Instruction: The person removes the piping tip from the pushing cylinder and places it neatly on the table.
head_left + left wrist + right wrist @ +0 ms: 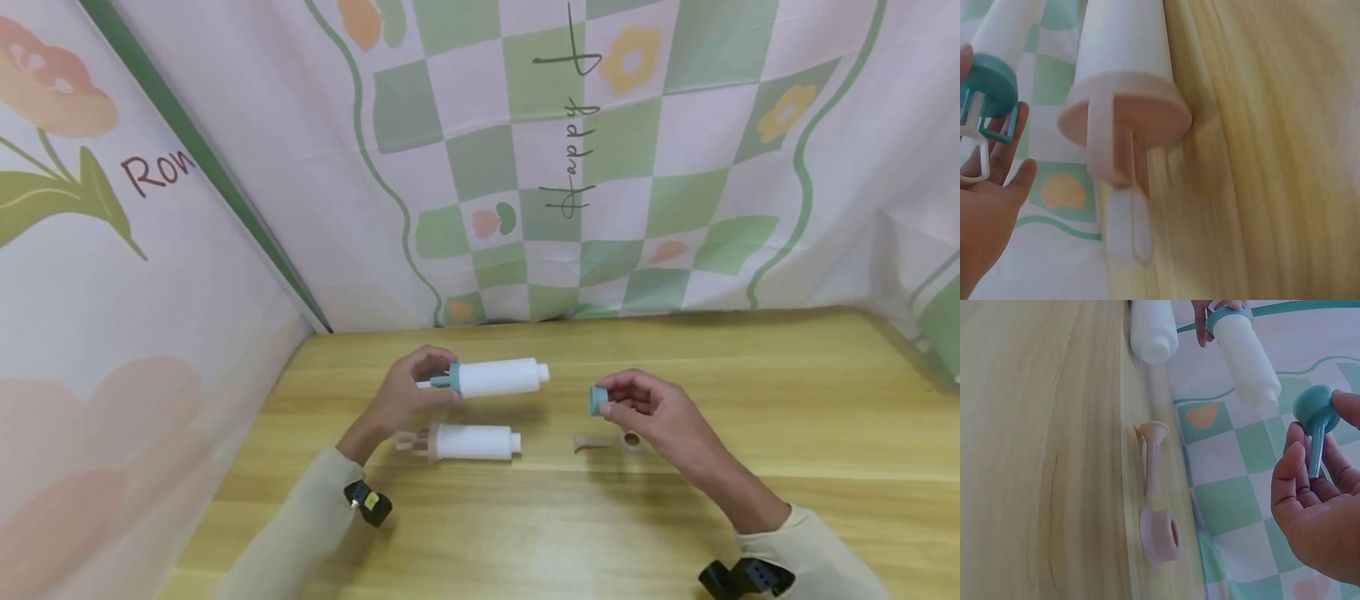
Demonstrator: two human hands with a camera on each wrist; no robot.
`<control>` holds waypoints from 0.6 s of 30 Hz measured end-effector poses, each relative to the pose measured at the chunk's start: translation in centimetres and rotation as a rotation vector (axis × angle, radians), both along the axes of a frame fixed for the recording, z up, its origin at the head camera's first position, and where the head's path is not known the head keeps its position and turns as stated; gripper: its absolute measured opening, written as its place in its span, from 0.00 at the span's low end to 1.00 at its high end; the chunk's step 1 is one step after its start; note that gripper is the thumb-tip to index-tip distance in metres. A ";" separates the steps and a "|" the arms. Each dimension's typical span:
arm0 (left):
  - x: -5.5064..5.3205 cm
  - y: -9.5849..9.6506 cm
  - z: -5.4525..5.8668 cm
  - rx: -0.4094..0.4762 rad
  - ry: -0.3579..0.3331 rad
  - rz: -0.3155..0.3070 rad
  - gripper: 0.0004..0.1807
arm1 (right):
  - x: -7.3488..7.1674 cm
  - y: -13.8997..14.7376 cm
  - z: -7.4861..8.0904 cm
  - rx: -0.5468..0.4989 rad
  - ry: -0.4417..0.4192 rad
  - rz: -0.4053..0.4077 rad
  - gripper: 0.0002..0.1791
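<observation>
My left hand (408, 387) grips the teal collar end of a white syringe-like tube (498, 377), held level above the table with its narrow end pointing right. A teal funnel-shaped nozzle (1317, 412) with a thin stem is pinched by my right hand (660, 412), apart from the tube. Nearer me, a second white tube (474, 442) lies on the table; its pink collar (1125, 109) and white plunger handle (1129, 228) show up close in the left wrist view. A pink nozzle (1152, 459) and a pink ring cap (1161, 537) lie below my right hand.
The wooden table (540, 533) ends at the back against a hanging checked cloth (555, 167). Another printed cloth (135, 333) hangs along the left side. Dark wrist cameras (369, 502) sit on both sleeves.
</observation>
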State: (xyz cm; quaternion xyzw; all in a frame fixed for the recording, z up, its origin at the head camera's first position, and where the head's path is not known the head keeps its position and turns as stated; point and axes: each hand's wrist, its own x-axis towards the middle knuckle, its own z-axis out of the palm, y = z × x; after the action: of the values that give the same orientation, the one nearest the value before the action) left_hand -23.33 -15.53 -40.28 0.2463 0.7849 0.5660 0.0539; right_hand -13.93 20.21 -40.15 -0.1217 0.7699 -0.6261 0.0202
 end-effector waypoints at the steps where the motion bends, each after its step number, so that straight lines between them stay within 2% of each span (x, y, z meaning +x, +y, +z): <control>1: -0.1 -0.1 0.0 -0.006 0.001 -0.005 0.26 | 0.0 0.0 0.0 0.001 0.001 0.001 0.20; 5: -0.8 -0.3 -0.1 -0.027 -0.007 -0.006 0.26 | -0.2 0.1 0.1 0.004 0.010 -0.001 0.20; 6: -1.2 -0.5 -0.5 -0.030 -0.005 -0.007 0.26 | -0.2 0.1 0.1 0.004 0.010 -0.002 0.20; 14: -2.5 -1.3 -1.6 -0.028 -0.040 -0.009 0.27 | -0.2 0.3 -0.2 -0.005 -0.012 0.002 0.20; 18: -3.5 -1.5 -2.1 -0.051 -0.070 -0.012 0.27 | -0.3 0.5 -0.3 -0.004 -0.010 -0.008 0.20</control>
State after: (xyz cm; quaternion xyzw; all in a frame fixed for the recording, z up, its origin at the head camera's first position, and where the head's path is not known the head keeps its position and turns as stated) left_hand -26.80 -16.98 -42.37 0.2296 0.7951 0.5539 0.0911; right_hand -14.23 20.75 -40.41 -0.1157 0.7689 -0.6285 0.0213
